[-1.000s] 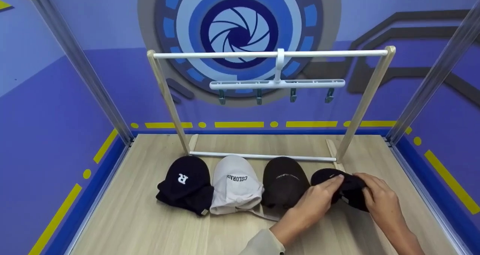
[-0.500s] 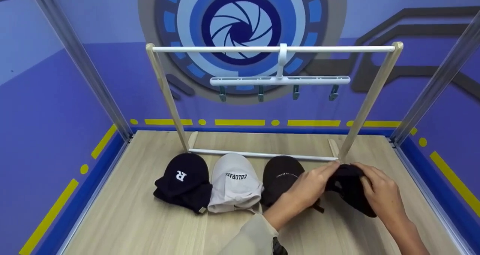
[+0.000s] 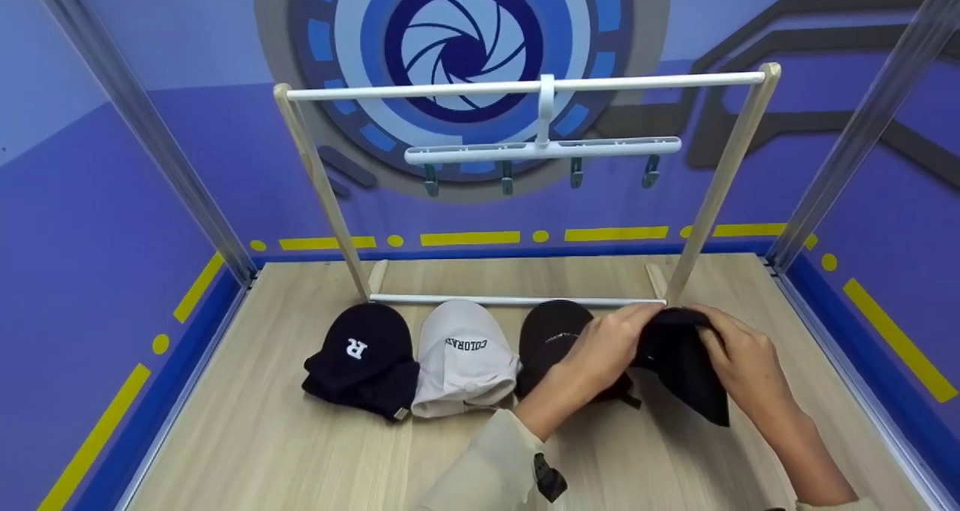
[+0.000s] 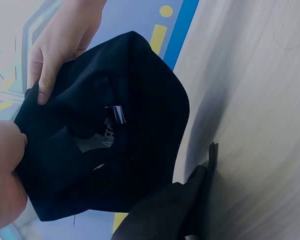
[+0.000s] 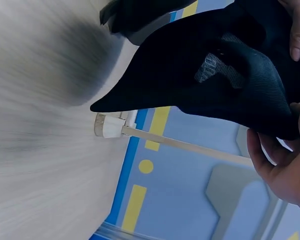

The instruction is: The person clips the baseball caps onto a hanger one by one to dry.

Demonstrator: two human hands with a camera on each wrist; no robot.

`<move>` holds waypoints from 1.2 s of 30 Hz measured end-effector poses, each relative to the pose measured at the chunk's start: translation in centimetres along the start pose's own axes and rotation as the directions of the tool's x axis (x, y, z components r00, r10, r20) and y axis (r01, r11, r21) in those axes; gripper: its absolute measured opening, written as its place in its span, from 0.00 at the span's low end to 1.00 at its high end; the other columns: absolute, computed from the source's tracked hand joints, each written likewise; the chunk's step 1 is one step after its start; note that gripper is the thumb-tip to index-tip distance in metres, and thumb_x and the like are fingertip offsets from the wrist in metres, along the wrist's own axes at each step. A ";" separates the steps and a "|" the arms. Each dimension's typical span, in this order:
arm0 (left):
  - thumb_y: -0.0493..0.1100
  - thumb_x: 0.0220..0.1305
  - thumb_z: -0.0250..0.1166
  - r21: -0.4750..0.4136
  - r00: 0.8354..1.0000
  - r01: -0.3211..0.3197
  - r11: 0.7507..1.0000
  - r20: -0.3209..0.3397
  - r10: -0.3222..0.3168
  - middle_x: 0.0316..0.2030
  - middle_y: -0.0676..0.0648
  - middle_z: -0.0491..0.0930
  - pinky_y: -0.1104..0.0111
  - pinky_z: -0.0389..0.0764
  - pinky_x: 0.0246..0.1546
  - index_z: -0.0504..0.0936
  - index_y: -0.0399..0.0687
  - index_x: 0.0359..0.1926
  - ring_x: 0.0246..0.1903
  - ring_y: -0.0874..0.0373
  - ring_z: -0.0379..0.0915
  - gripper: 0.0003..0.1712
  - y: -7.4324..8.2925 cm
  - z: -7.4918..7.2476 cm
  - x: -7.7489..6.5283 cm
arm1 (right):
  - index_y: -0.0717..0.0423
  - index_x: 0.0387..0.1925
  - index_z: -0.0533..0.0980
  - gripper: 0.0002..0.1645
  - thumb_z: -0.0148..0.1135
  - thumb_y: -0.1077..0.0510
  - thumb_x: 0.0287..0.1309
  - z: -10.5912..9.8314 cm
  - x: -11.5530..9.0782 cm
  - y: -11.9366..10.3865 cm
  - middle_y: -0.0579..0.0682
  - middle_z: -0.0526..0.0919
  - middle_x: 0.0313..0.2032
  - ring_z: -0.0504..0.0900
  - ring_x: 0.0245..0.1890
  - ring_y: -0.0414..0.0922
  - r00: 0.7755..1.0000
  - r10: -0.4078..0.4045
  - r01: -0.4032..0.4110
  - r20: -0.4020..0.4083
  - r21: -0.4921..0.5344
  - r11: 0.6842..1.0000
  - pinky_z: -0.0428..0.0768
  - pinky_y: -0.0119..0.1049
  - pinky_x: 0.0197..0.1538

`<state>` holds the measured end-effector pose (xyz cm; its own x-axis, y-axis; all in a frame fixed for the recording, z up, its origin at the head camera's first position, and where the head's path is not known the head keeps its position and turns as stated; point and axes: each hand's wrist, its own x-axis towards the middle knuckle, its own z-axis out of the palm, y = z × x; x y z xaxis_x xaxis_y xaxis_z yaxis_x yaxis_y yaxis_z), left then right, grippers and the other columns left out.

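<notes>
A black cap [image 3: 686, 361] is held up off the table at the right, its hollow inside turned toward me. My left hand [image 3: 600, 353] pinches one side of it and my right hand [image 3: 742, 357] grips the other, thumbs on the inner side. In the left wrist view a small metal buckle [image 4: 116, 115] and a pale printed label show within the cap [image 4: 150, 110]. Its tip hangs downward over the wood in the right wrist view. Partly behind my left forearm lies a dark brown cap [image 3: 547, 338] with its strap sticking out.
A navy cap [image 3: 367, 357] with a white R and a pale grey lettered cap [image 3: 465, 353] lie to the left on the wooden table [image 3: 247, 436]. Behind stands a rack [image 3: 420, 91] with a white hanger [image 3: 480, 152] bearing several grey clips. Blue walls enclose the table.
Both hands have lifted the black cap and tipped it, so its inside now faces me and its lower tip hangs down. The other caps stay put; the head view shifts slightly.
</notes>
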<state>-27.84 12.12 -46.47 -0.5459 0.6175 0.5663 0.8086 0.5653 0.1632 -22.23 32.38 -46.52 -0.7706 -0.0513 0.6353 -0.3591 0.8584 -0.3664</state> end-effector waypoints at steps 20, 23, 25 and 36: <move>0.35 0.69 0.53 -0.020 0.996 0.032 0.999 0.079 -0.030 0.55 0.52 0.76 0.78 0.72 0.52 0.72 0.49 0.61 0.54 0.62 0.73 0.21 -0.4 -3.3 2.6 | 0.48 0.51 0.79 0.14 0.57 0.57 0.64 -0.8 2.6 -1.4 0.52 0.84 0.46 0.83 0.41 0.54 0.999 0.032 -0.030 -0.014 0.083 0.996 0.77 0.48 0.40; 0.34 0.69 0.52 -0.046 0.996 0.018 0.999 0.083 -0.014 0.56 0.52 0.76 0.79 0.70 0.54 0.73 0.48 0.61 0.55 0.62 0.72 0.20 -0.6 -3.9 3.2 | 0.49 0.51 0.79 0.14 0.56 0.56 0.65 -1.0 3.2 -1.7 0.54 0.84 0.45 0.83 0.38 0.54 0.999 0.042 -0.041 -0.007 0.086 0.995 0.77 0.50 0.38; 0.34 0.70 0.51 -0.053 0.996 0.011 0.999 0.090 -0.006 0.56 0.52 0.76 0.79 0.70 0.54 0.73 0.48 0.61 0.55 0.62 0.72 0.20 -0.7 -4.3 3.7 | 0.51 0.51 0.78 0.14 0.56 0.56 0.66 -1.3 3.6 -1.9 0.55 0.84 0.44 0.83 0.37 0.55 0.999 0.052 -0.052 -0.001 0.084 0.995 0.78 0.50 0.36; 0.37 0.74 0.45 -0.073 0.985 0.022 0.997 0.171 -0.009 0.56 0.50 0.76 0.78 0.71 0.54 0.72 0.49 0.62 0.56 0.61 0.72 0.20 -1.0 -5.0 6.9 | 0.49 0.52 0.79 0.17 0.58 0.51 0.64 -2.3 5.4 -1.7 0.54 0.84 0.45 0.83 0.35 0.52 0.994 0.107 -0.106 -0.002 0.119 0.987 0.69 0.17 0.35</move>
<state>-31.34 13.04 -38.68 -0.5828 0.6967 0.4182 0.8103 0.5374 0.2338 -24.56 31.79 -40.89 -0.8036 0.0423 0.5937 -0.3351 0.7922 -0.5100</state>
